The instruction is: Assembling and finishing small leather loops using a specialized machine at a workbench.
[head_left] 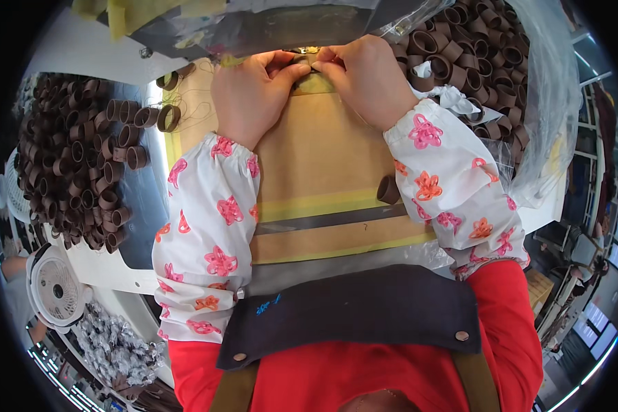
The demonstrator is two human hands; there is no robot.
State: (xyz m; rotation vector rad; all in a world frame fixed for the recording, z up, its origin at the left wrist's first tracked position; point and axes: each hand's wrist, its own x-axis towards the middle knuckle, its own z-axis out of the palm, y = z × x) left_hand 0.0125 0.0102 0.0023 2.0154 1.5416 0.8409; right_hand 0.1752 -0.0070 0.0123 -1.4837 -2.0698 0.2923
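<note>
Pinching small, dark-brown, seemingly cloth piece (303, 62) with left hand (249, 96) and right hand (371, 81), close together at fingertips | located beside dark-grey machine housing (323, 20), mostly hidden | probably light, soft, flexible; best held by opposite edges

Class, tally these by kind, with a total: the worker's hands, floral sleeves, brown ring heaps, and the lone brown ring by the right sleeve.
Left hand, right hand: 2
Floral sleeves: 2
Brown ring heaps: 2
Lone brown ring: 1
Total: 7
</note>
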